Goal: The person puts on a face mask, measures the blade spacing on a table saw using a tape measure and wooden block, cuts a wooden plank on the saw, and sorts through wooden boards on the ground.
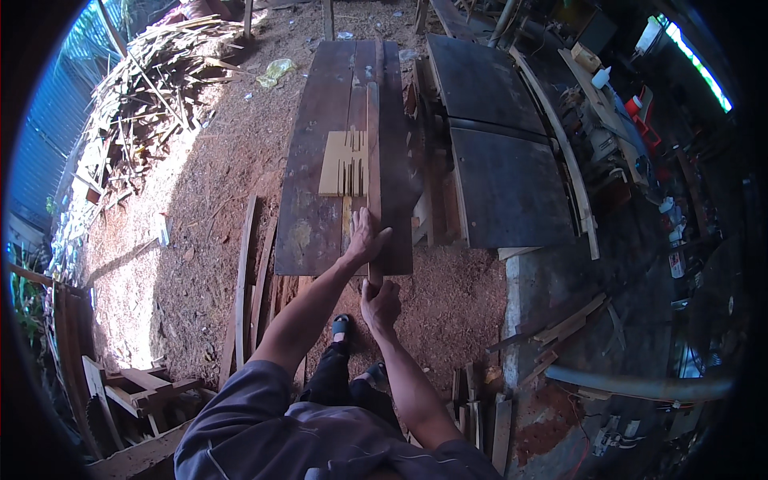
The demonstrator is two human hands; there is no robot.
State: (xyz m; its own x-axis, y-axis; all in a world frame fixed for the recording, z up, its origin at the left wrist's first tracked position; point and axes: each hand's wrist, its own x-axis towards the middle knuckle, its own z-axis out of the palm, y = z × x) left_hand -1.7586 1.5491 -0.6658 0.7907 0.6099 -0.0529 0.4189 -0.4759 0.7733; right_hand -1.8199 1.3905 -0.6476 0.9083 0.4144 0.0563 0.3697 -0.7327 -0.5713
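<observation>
While I follow from afar, the left hand point(366, 238) lies over the long reddish-brown wood strip point(374, 160), its fingers stretched forward and side by side, thumb out to the right; whether they pinch the wood, I can't tell from up here. And look at the right hand point(380, 306): those fingers are clamped on the near end of the strip, which pokes out just past the near edge of the dark counter point(324, 104). From there the strip runs straight up the counter, lengthwise, well to the right of its middle. Just beside it on the left, I've got a flat tan board point(344, 154), marked with narrow dark lines running the same way. Over to my right sit two dark panels, the nearer one point(516, 184) and the farther one point(484, 84), end to end. Far left, a great heap of wood scraps point(152, 72) spills across the ground, half in sunlight. Loose wooden lengths point(244, 280) lie left of the counter, and down below, a sandalled foot point(342, 326) stands on the reddish, chip-strewn ground point(452, 296).
</observation>
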